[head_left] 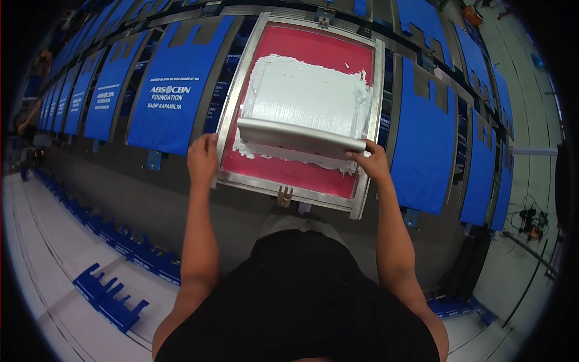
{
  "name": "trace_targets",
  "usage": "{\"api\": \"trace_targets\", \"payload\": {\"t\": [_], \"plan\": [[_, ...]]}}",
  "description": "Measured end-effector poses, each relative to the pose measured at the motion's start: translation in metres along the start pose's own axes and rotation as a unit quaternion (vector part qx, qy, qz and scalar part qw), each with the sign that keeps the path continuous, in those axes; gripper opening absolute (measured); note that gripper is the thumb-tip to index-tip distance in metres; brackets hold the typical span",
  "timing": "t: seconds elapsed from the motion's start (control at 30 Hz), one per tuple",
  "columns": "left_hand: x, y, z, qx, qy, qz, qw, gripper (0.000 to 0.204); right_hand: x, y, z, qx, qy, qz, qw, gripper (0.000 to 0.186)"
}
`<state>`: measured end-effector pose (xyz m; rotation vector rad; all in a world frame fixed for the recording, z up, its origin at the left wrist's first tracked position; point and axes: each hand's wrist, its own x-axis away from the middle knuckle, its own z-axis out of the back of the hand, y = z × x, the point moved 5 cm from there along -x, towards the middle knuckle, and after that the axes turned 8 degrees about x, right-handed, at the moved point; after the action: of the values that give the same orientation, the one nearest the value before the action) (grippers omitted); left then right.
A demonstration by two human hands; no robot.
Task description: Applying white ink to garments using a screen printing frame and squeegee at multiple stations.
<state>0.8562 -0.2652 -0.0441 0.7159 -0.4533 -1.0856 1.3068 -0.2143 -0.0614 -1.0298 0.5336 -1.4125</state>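
A screen printing frame (373,114) with metal sides and red mesh lies in front of me. White ink (301,90) covers a broad, ragged-edged patch of the mesh. Across the near part of this patch rests a long metal squeegee (295,136), slightly tilted down to the right. My right hand (373,161) grips its right end, with thumb and fingers closed around it. My left hand (202,158) is at the frame's left side, its fingers curled against the outer edge; the squeegee's left end is apart from it.
Blue printed cloth bag panels (172,84) lie on boards to the left, and more blue panels (422,139) to the right. A metal bracket (284,196) sits at the frame's near edge. Blue cut pieces (111,298) hang or lie low on the left. Cables (531,217) are on the floor at right.
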Motion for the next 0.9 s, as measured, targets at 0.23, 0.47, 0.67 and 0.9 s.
{"api": "trace_targets", "payload": {"t": [0.23,0.47,0.67,0.9], "plan": [[-0.016,-0.030,-0.034,0.195,-0.096,0.064,0.974,0.049,0.003,0.011,0.018,-0.132,0.036,-0.063,0.989,0.036],[0.082,0.086,-0.106,0.267,-0.119,0.006,0.956,0.055,0.100,0.045,0.176,-0.107,0.094,-0.086,0.986,0.038],[0.127,0.173,-0.197,0.309,-0.171,-0.005,0.936,0.055,0.155,0.130,0.273,-0.121,0.152,-0.102,0.976,0.041],[0.184,0.204,-0.291,0.267,-0.143,0.038,0.952,0.049,0.146,0.208,0.343,-0.121,0.120,-0.112,0.979,0.037]]}}
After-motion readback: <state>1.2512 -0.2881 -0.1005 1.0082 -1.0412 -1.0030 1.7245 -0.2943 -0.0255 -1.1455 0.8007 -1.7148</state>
